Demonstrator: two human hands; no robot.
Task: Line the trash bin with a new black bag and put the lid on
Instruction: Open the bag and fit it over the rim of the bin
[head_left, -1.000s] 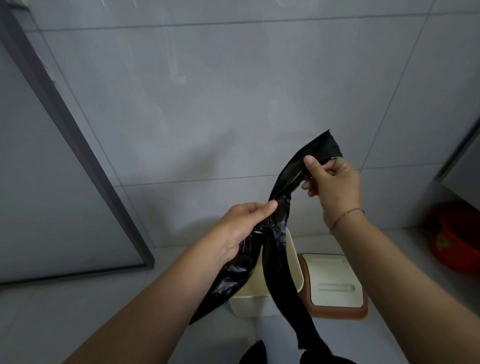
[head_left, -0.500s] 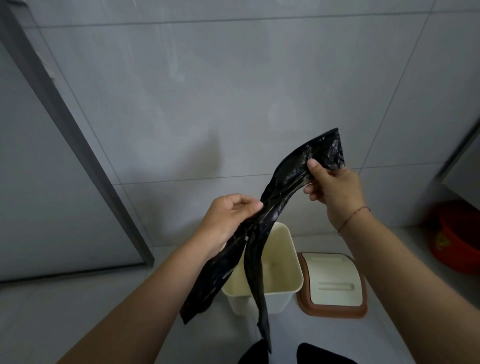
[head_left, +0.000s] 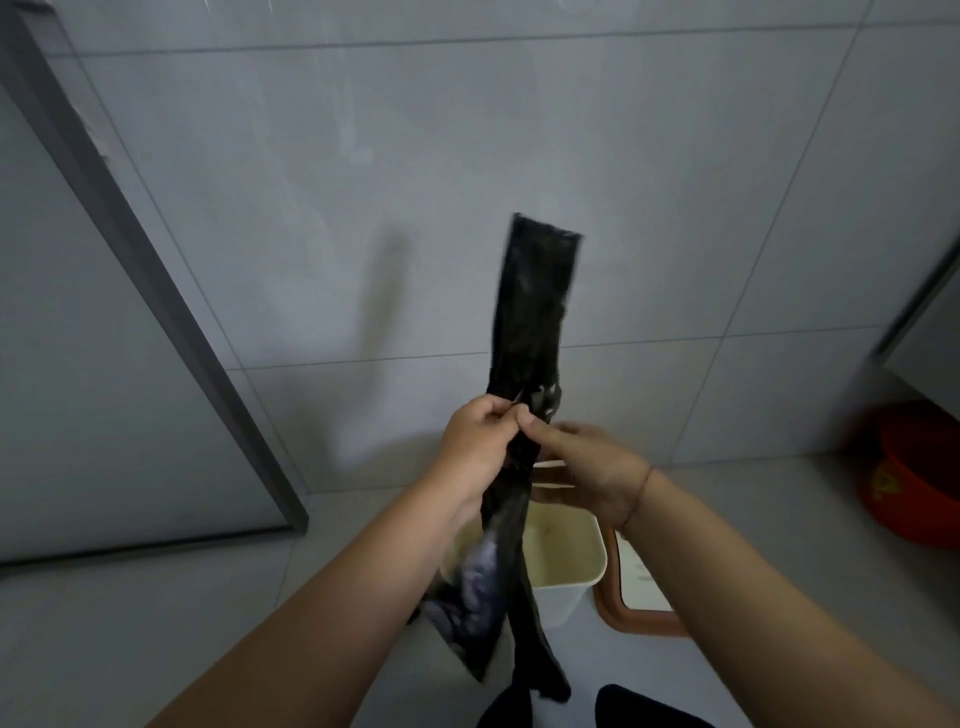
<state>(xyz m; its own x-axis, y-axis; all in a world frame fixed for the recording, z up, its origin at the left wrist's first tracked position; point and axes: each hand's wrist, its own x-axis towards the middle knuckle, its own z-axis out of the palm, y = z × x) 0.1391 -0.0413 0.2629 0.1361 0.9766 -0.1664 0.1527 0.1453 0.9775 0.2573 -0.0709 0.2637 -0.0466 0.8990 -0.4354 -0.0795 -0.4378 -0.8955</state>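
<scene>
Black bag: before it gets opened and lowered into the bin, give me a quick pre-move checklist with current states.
1. Both hands on the black bag: ok, left hand and right hand pinch it mid-length.
2. Bag mouth opened: not ok, it is a flat folded strip.
3. Which end is the mouth: cannot tell.
4. Trash bin unlined and upright: ok, cream inside shows.
5. Lid off and out of the way: ok, on the floor beside the bin.
6. Bin fully empty: cannot tell, bag and arms hide part.
</scene>
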